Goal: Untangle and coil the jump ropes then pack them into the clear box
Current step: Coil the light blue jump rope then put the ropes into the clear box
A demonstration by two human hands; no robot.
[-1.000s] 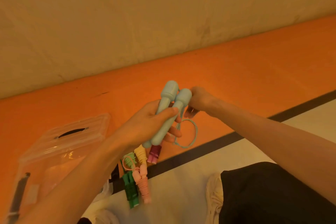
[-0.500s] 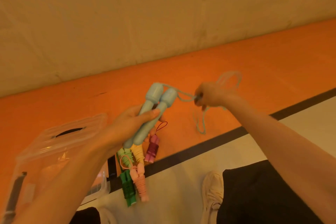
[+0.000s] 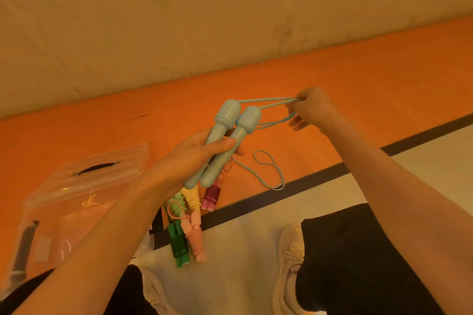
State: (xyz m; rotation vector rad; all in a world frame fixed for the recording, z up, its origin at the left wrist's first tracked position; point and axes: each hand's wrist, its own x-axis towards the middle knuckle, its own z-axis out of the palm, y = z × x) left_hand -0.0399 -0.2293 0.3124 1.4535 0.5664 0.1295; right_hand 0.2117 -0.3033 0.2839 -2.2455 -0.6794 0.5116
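My left hand grips the two light blue jump rope handles side by side, heads pointing up and away. Their light blue cord runs taut from the handle tops to my right hand, which pinches it out to the right. A slack loop of the same cord lies on the orange floor below. Several coiled ropes lie under my left hand: a green one, a pink one, a yellow one and a magenta one. The clear box stands at the left.
A beige wall rises behind the orange floor strip. A dark line separates orange from pale floor. My legs in black trousers and light shoes lie at the bottom. A dark strip shows on the box's near side.
My right hand has pulled the blue cord out to the right, stretching it taut from the handles. My left hand has kept its grip on the handles. A cord loop now lies on the floor.
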